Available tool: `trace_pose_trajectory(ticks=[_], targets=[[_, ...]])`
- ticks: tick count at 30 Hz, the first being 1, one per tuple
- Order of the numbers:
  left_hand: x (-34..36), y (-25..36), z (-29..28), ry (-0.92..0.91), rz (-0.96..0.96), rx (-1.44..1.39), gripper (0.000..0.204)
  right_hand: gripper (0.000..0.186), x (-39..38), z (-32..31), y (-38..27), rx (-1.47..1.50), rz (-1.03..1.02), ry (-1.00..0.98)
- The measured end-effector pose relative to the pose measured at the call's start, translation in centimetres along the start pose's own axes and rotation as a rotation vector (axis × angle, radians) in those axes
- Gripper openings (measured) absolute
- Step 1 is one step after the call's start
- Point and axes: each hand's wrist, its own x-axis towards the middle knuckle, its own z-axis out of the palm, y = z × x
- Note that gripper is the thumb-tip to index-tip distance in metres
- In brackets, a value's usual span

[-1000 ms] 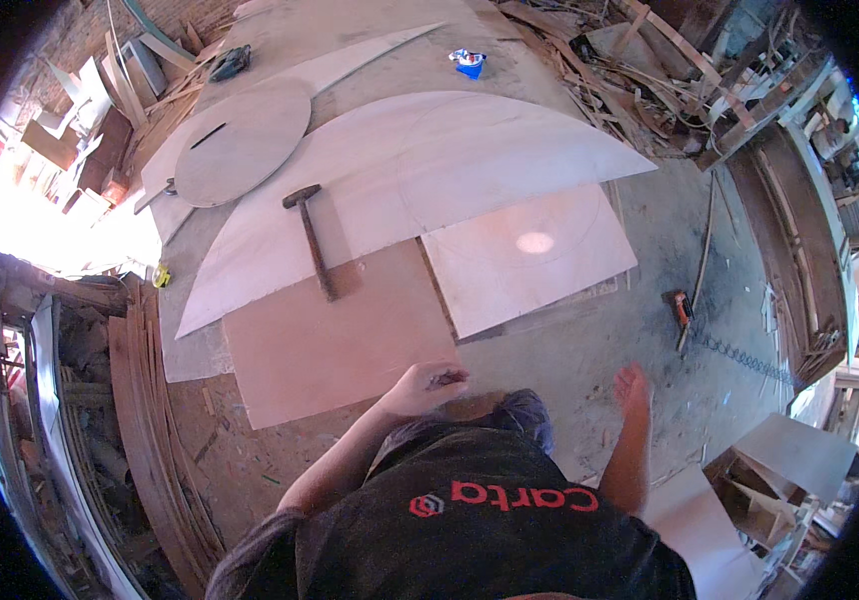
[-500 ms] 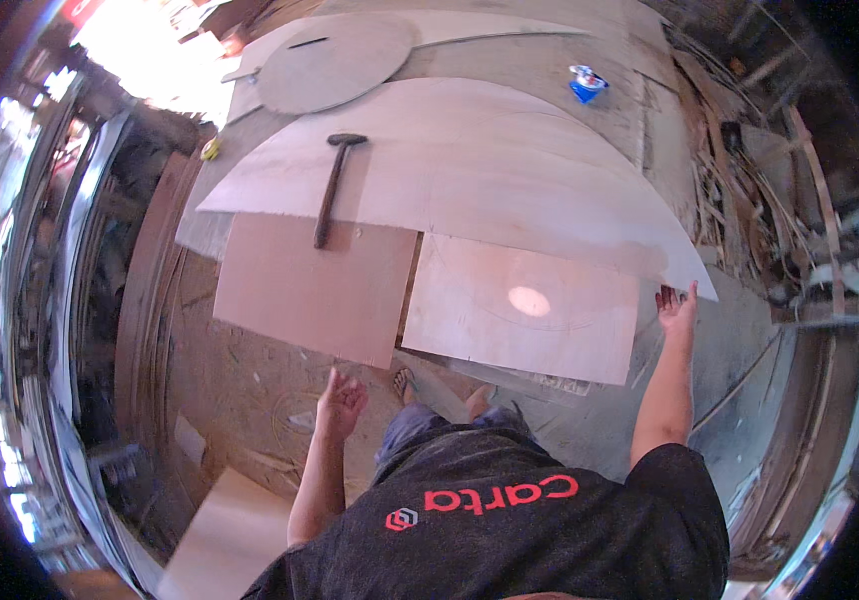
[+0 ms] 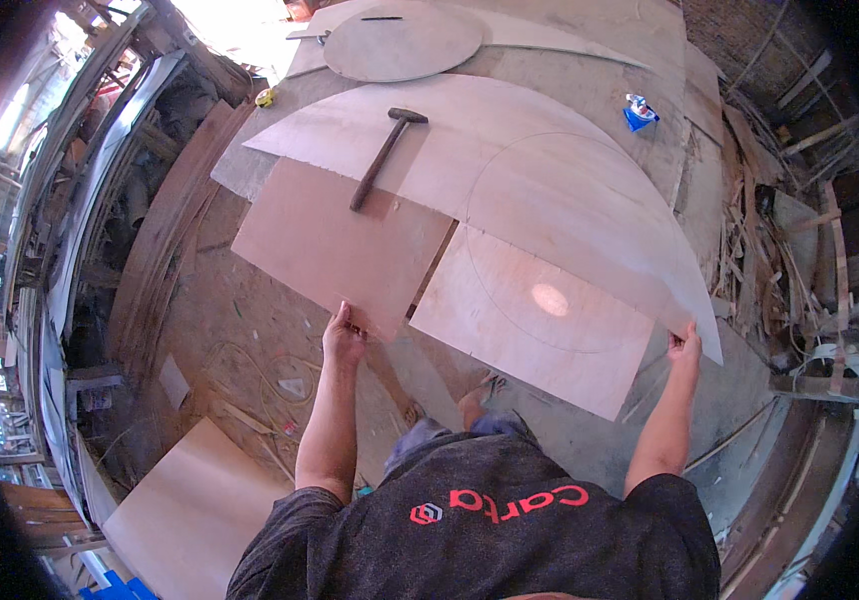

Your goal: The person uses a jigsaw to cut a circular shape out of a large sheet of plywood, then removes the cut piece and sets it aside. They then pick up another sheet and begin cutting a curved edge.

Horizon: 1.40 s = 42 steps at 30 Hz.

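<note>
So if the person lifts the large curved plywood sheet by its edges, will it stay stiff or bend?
The large curved plywood sheet looks thin and wide, so it would probably sag or flex. The left hand and right hand are far apart, which should help. The hammer lying on it would likely slide off.

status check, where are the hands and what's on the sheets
Left hand grips brown board edge. Right hand grips pale curved sheet. Hammer lies across both.
</note>
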Motion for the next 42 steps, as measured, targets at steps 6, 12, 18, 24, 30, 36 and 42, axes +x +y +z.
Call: trace_pose_trajectory(ticks=[6,12,18,24,30,36,42], targets=[[-2.9,0.8,-0.9,-0.063,-0.009,0.065,0.028,0.039,-4.8,-7.6,0.8,0.065,-0.033,0.027],[-9.5,2.7,-6.0,-0.027,-0.044,0.154,0.025,0.037,-9.4,-15.7,5.4,0.108,-0.056,0.098],[-11.3,-0.7,-5.6,0.01,-0.113,0.103,0.02,0.042,-6.9,-21.6,1.6,-0.548,-0.873,0.677],[-13.0,1.9,-7.0,0.074,-0.049,0.104,0.017,0.018,-22.0,7.8,9.8,-0.928,-1.117,-0.193],[-12.8,0.4,-6.9,0.019,-0.067,-0.01,0.025,0.037,-36.6,31.0,24.2,-1.212,-1.161,-1.13],[-14.2,-0.3,-7.0,0.171,-0.036,0.052,0.031,0.051,-42.8,38.7,29.5,-1.687,-1.005,-1.107],[-15.6,-1.2,-4.8,0.168,-0.028,0.017,0.033,0.04,-39.0,40.9,30.4,-1.393,-0.897,-0.959]])
